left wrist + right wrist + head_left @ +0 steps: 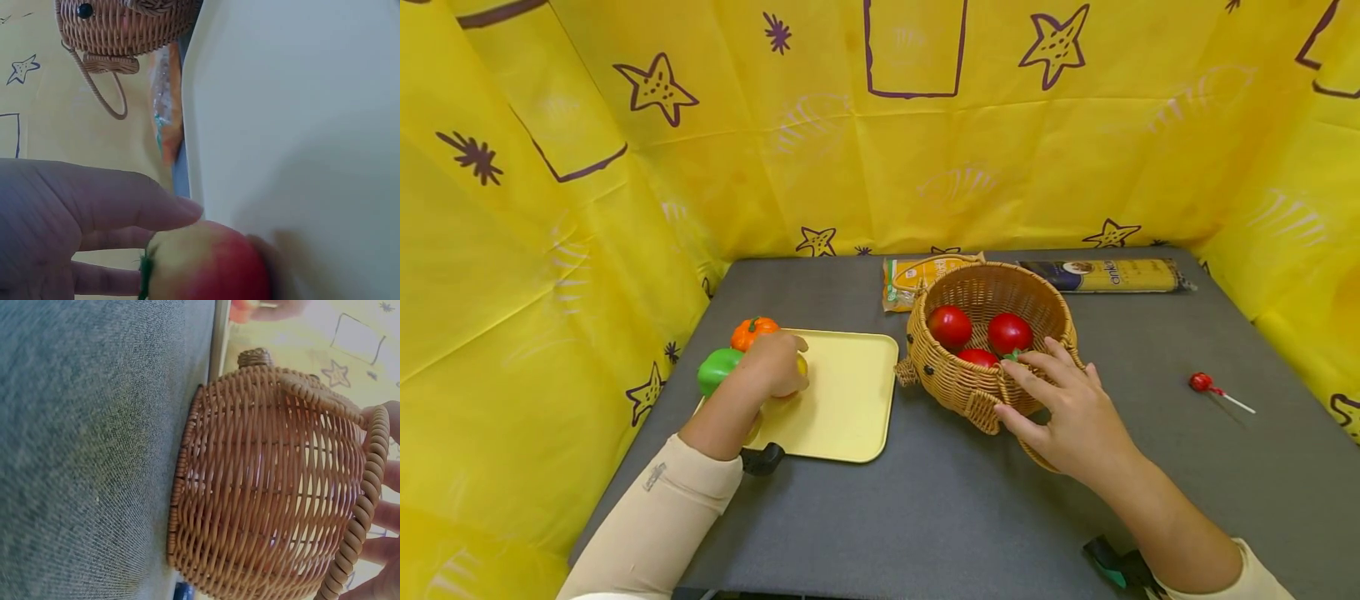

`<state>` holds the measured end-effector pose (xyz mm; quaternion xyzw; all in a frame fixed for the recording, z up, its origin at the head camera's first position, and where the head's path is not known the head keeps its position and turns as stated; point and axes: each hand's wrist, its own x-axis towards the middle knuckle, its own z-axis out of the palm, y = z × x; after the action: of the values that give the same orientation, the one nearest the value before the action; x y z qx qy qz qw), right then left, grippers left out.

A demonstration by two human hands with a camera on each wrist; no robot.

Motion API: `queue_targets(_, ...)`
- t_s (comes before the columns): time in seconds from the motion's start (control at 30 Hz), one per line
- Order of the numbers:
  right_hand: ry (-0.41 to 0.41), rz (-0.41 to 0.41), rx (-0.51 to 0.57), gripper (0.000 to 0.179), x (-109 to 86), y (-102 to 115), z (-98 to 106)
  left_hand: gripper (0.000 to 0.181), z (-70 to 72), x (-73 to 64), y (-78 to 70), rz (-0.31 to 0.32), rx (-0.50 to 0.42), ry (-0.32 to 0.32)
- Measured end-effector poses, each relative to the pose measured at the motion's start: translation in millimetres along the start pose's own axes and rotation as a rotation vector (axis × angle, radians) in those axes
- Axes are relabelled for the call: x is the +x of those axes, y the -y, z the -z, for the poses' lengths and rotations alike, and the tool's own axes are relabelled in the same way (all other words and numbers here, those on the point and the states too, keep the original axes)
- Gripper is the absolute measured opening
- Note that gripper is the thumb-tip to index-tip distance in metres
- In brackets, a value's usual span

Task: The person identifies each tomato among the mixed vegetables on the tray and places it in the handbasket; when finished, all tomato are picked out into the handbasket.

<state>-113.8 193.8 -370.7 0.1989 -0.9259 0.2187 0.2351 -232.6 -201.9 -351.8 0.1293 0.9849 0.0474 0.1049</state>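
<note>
My left hand (775,364) grips a red-and-yellow fruit (209,262) with a green stem, low over the left part of the pale yellow tray (850,400). A green bell pepper (718,370) and a small orange pumpkin (752,332) are beside that hand, the pepper partly behind the wrist. My right hand (1067,408) rests at the near right rim of a wicker basket (955,383), fingers spread and nearly straight. Inside the basket are red tomatoes (950,327), one partly covered by the rim. In the right wrist view, fingers show behind the basket's twisted handle (359,525).
Behind the basket lie an orange packet (898,287) and a long pasta packet (1138,275). A red lollipop (1201,382) lies on the grey table (925,525) at the right. Yellow patterned cloth (820,175) hangs around the back and sides.
</note>
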Motion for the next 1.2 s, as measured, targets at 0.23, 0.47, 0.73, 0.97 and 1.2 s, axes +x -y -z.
queue_targets(0.23, 0.005, -0.002, -0.002, 0.052, -0.1, 1, 1, 0.045, -7.6, -1.6, 7.6, -0.062, 0.012, -0.065)
queue_targets(0.47, 0.008, -0.002, -0.003, 0.052, -0.5, 1, 1, 0.047, -7.8, -1.7, 4.6, -0.062, -0.046, -0.1)
queue_targets(0.73, -0.009, 0.014, -0.004, 0.052, -0.5, -1, 0, 0.053, 1.4, 7.4, -22.2, -0.045, -0.144, -0.176)
queue_targets(0.97, -0.004, 0.022, -0.008, 0.053, -0.3, -2, 0, 0.057, 19.0, 18.6, -54.3, -0.096, -0.195, -0.23)
queue_targets(1.2, -0.009, 0.024, -0.006, 0.052, -0.9, -2, 0, 0.056, 41.1, 23.9, -86.2, -0.174, -0.253, -0.288)
